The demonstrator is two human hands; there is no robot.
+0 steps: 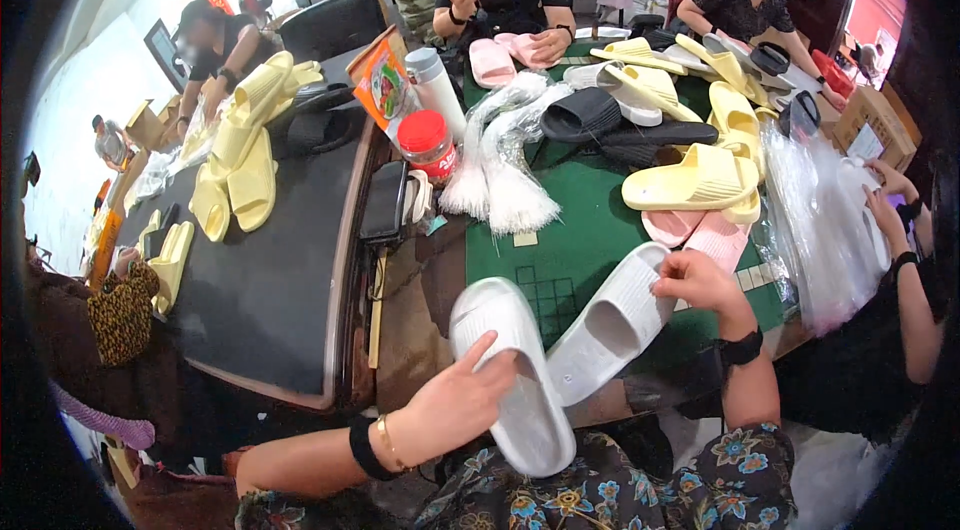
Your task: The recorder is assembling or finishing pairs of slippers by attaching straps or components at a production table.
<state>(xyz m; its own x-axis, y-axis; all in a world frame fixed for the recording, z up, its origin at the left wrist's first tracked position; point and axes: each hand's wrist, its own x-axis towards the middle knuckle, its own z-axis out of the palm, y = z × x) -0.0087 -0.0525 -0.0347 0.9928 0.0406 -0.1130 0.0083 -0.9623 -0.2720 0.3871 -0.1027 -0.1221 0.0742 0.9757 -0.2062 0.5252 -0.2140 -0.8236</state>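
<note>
Items logged from my head view, counted as far as I can see them. White slide slippers: two. My left hand (455,400) is closed on the near white slipper (515,380), thumb and fingers over its strap, the slipper lying toe-away over my lap at the table's near edge. My right hand (700,282) pinches the heel end of the second white slipper (610,325), which rests tilted on the green table mat (590,230), just beside the first and nearly touching it at the toe. Pink slippers: two near my right hand (690,228), lying on the mat beside each other, and two more (505,55) at the far end under the hands of a person in black. Pale yellow slippers: one large one (695,180) near centre right, several more stacked behind it, count unclear; a further heap of at least six (245,145) on the dark table (270,300) to the left. Black slippers: about two (600,120) mid-table. White tassel bundles in clear wrap: two (500,170). Red-lidded jar: one (428,145). White bottle: one (438,90). Dark phone or wallet: one (385,202). Clear plastic bags (820,220): one stack at right, handled by another person's hands. Other people in view: five, as far as I can tell.
</note>
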